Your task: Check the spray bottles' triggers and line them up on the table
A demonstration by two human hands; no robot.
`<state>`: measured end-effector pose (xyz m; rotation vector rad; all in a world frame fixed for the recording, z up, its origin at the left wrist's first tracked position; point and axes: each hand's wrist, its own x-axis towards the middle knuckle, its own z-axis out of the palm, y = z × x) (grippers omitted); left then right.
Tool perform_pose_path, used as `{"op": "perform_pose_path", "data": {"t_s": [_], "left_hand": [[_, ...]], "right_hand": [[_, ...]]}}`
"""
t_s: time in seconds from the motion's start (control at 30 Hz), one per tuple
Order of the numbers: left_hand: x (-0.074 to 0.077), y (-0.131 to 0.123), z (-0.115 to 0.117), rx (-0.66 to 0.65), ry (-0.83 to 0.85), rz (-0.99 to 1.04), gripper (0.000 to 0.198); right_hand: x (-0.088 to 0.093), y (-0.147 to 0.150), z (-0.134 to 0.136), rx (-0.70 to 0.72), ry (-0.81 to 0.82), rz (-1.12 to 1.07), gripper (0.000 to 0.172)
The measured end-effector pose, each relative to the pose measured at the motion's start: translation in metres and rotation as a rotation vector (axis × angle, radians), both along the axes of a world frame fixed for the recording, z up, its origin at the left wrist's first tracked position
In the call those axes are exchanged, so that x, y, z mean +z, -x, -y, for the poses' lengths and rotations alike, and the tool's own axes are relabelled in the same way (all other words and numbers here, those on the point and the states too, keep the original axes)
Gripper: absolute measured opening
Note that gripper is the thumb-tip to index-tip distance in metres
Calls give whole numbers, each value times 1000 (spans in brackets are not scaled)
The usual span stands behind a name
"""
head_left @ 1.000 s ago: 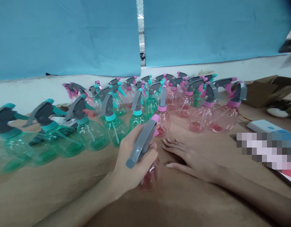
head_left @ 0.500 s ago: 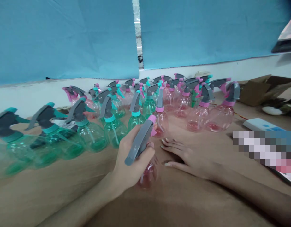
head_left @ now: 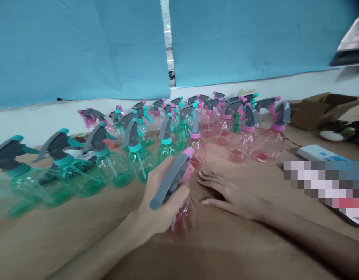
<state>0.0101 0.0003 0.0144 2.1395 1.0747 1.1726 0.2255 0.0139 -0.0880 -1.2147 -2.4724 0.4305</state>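
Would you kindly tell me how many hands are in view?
2: the left hand grips a pink spray bottle; the right hand lies flat on the table beside it. None seem hidden.

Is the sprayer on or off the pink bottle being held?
On: the gray sprayer sits atop the bottle; the left hand covers the neck.

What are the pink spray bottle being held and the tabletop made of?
The pink spray bottle looks like glossy tinted plastic: its body is see-through. Its grey trigger seems opaque matte plastic. The tabletop is dull brown, perhaps paper or cardboard.
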Motion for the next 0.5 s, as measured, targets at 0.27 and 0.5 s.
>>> {"op": "perform_pose_path", "data": {"t_s": [0.27,0.5], "left_hand": [[-2,1,0,10,-43,-16,14],[-10,-1,0,96,19,-38,7]], "right_hand": [[-2,-1,-1,4,14,-26,64],[1,0,1,-14,21,-15,64]]}}
